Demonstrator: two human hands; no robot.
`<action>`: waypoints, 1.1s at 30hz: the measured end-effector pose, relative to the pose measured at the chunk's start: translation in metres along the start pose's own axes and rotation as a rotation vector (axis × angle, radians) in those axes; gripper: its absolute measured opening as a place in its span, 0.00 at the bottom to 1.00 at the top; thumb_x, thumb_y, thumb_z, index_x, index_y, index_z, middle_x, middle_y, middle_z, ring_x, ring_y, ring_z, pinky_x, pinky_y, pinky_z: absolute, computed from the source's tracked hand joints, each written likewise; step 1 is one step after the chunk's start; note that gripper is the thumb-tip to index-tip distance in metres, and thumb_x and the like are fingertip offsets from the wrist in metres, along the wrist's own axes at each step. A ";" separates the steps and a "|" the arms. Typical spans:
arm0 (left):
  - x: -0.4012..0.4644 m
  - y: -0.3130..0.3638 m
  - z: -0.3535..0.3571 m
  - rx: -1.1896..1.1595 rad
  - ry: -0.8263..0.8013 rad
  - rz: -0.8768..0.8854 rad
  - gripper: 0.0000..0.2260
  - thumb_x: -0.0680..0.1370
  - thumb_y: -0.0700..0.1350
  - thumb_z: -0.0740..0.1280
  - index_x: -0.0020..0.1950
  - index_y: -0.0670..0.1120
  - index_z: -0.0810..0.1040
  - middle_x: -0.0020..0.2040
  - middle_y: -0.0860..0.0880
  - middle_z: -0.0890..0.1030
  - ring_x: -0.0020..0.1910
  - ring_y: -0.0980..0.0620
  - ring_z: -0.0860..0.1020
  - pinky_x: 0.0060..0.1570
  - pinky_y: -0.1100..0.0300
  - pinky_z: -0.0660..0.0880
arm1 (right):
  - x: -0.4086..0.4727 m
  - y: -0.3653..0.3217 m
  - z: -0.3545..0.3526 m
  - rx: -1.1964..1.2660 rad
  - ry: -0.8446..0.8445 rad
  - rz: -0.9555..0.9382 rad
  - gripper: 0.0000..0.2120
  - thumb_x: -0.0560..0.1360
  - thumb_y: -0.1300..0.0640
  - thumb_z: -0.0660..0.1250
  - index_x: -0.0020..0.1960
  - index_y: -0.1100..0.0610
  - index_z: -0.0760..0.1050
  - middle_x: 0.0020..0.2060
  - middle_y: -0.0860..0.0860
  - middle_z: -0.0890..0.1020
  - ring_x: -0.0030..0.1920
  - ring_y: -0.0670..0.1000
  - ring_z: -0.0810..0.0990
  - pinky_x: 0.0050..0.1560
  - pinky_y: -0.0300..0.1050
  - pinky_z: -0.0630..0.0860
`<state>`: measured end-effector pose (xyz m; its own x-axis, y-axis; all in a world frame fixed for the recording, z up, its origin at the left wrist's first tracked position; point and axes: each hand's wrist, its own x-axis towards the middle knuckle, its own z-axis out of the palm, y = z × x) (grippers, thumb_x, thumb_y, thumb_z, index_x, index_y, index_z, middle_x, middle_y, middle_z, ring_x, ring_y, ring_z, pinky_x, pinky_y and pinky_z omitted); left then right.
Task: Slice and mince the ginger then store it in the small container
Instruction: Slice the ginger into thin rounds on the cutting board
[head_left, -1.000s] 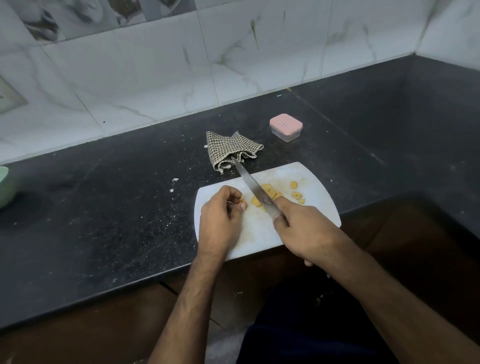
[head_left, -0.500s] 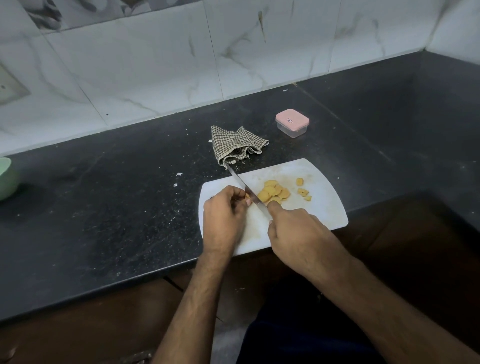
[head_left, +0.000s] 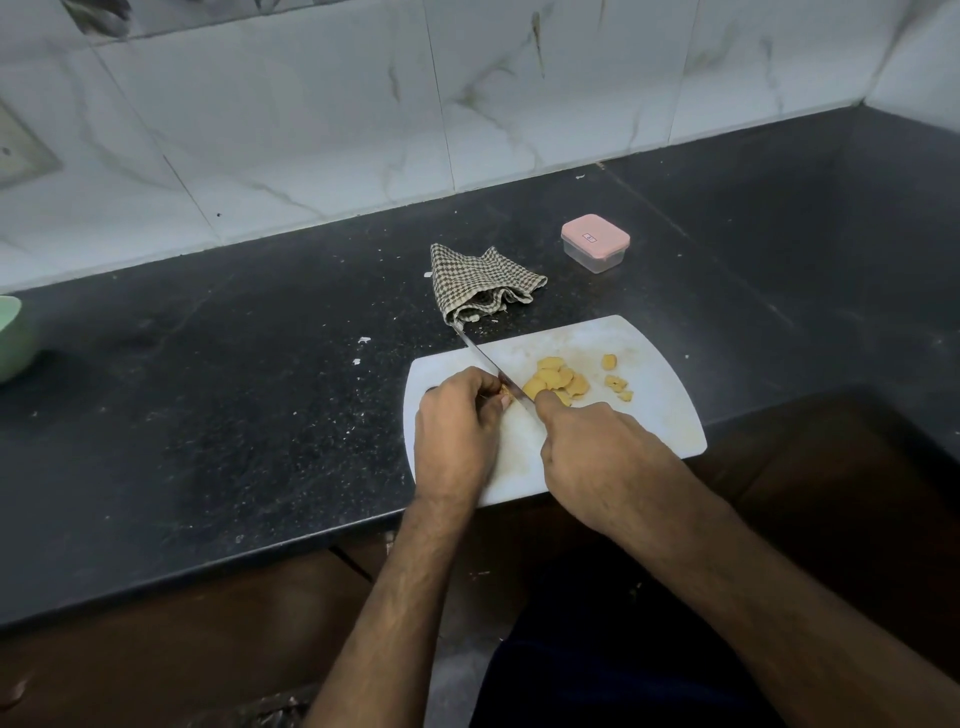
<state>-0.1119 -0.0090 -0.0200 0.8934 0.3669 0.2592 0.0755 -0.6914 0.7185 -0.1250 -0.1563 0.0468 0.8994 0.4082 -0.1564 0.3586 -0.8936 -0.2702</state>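
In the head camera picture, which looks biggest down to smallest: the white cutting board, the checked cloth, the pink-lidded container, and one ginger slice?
1. Cutting board
2. Checked cloth
3. Pink-lidded container, though it sits farthest back
4. Ginger slice

The right hand (head_left: 597, 452) is covering the handle of the knife (head_left: 485, 364), so only the blade is showing. The left hand (head_left: 457, 431) is hiding nearly all of the ginger piece (head_left: 505, 396) it is pinching; just a sliver is peeking out at the fingertips. The picture's left edge is cutting off the green bowl (head_left: 13, 338). The label on the small container (head_left: 595, 243) is staying too small to read.
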 end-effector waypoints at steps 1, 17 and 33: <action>0.000 -0.001 0.000 -0.005 -0.002 -0.001 0.01 0.77 0.44 0.74 0.47 0.50 0.84 0.42 0.56 0.85 0.42 0.55 0.81 0.48 0.53 0.79 | 0.000 -0.001 -0.002 -0.003 -0.005 0.001 0.17 0.81 0.58 0.55 0.69 0.50 0.62 0.37 0.48 0.69 0.45 0.52 0.76 0.40 0.47 0.71; 0.002 0.000 0.000 -0.002 0.005 0.006 0.04 0.77 0.45 0.74 0.43 0.50 0.82 0.35 0.60 0.79 0.38 0.54 0.79 0.44 0.54 0.77 | -0.005 -0.007 -0.006 -0.118 0.040 -0.008 0.17 0.81 0.59 0.55 0.69 0.52 0.65 0.37 0.49 0.65 0.42 0.52 0.69 0.40 0.47 0.67; 0.002 -0.005 0.003 -0.076 0.038 0.011 0.04 0.75 0.43 0.75 0.47 0.49 0.83 0.41 0.58 0.84 0.43 0.56 0.82 0.49 0.53 0.79 | -0.003 0.004 -0.009 -0.044 0.077 0.081 0.20 0.82 0.58 0.52 0.73 0.48 0.59 0.36 0.49 0.65 0.44 0.53 0.70 0.41 0.48 0.67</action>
<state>-0.1093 -0.0065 -0.0253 0.8766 0.3836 0.2907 0.0306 -0.6472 0.7617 -0.1246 -0.1625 0.0544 0.9418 0.3202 -0.1023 0.2930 -0.9311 -0.2171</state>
